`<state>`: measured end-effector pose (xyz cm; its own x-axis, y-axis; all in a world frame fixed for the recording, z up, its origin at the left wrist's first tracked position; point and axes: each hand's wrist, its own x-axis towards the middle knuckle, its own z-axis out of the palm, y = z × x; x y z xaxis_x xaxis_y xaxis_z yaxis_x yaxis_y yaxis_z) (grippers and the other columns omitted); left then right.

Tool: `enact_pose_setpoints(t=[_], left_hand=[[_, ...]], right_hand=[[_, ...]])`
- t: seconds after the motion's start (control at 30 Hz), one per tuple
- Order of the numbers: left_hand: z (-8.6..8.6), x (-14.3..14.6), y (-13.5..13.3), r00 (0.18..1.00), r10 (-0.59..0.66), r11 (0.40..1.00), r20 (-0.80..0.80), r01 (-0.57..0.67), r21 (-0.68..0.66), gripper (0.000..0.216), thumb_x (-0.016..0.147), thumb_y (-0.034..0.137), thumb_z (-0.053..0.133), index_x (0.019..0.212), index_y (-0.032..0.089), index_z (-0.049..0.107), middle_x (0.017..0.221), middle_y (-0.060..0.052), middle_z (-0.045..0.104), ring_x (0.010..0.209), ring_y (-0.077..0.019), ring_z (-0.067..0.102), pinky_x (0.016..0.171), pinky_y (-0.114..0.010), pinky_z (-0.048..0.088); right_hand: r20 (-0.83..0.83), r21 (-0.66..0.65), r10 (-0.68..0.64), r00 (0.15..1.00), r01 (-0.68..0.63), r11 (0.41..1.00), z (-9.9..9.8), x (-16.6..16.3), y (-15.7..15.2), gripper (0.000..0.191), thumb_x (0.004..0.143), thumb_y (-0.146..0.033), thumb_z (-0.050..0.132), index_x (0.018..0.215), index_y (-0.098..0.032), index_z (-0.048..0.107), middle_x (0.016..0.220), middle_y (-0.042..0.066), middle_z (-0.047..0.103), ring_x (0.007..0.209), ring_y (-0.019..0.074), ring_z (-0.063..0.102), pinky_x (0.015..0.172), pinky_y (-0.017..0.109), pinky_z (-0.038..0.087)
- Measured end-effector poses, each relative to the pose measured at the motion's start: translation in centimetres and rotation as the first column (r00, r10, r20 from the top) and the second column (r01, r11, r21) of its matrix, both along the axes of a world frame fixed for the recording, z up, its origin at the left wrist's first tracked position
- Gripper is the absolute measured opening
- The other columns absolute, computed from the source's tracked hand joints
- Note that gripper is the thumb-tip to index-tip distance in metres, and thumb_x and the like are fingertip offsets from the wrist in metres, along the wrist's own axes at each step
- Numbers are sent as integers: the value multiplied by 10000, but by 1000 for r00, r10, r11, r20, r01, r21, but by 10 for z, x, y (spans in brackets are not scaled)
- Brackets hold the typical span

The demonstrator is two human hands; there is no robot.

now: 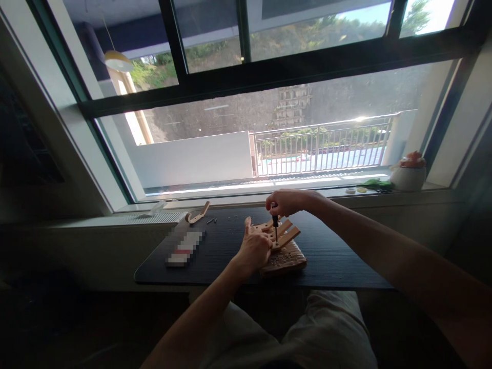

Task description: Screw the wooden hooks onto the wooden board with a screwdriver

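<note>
Dark ribbed desk — left hand fingers pressing slatted wooden piece; right hand fingers clenched round upright screwdriver.

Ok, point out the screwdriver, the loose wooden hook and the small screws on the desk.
screwdriver [275,228]: head view, on its dark shaft below the right hand.
loose wooden hook [199,216]: head view, on its middle, at the desk's far edge.
small screws [211,221]: head view, on the little cluster beside the hook.

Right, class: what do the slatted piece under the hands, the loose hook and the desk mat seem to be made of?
Slatted piece: pale, apparently unvarnished wood, judging by its warm tan, matt look. Loose hook: seemingly the same light wood, same colour. Desk mat: dark and matt with fine ridges, maybe woven fabric or plastic; hard to tell.
</note>
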<state>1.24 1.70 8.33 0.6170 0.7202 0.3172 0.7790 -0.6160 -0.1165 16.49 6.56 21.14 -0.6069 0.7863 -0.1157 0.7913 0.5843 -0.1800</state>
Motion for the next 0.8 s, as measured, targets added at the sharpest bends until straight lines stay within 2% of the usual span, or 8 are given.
enact_pose_setpoints(t=[0.13,0.33,0.47,0.67,0.8], left_hand=[[-1,0,0,1000,-2,1000,11,2,7,190,789,185,516,692,192,679,766,-19,670,906,-221,575,1068,-591,-9],[0,1,0,1000,7,1000,10,-7,3,202,795,180,507,698,199,682,779,-24,674,918,-223,569,1069,-586,-2],[0,1,1,1000,3,1000,-1,-3,6,195,782,171,511,682,194,677,772,-24,673,916,-226,569,1069,-583,3],[-1,1,1,1000,2,1000,13,-2,-1,196,782,165,510,704,195,687,769,-25,673,888,-224,575,1055,-614,-9],[0,1,0,1000,10,1000,6,-10,6,194,784,175,515,683,191,680,773,-32,674,899,-230,572,1055,-615,-6]], right_hand=[[-3,-46,42,999,-42,998,0,2,1,277,789,-255,527,1010,-152,658,813,56,699,591,115,605,516,196,433],[-18,19,40,999,-39,999,-7,6,6,238,776,-255,539,942,-142,666,778,60,690,598,126,603,528,207,422],[-22,11,33,999,-32,999,-8,7,7,238,789,-276,532,936,-142,662,766,63,688,602,127,606,526,202,422],[-16,-47,21,1000,-21,999,-2,5,1,311,782,-249,550,1062,-134,622,834,81,692,571,116,601,490,190,422],[-20,-40,46,999,-46,998,-4,5,2,288,781,-233,550,1037,-131,634,809,74,690,598,121,607,517,192,426]])
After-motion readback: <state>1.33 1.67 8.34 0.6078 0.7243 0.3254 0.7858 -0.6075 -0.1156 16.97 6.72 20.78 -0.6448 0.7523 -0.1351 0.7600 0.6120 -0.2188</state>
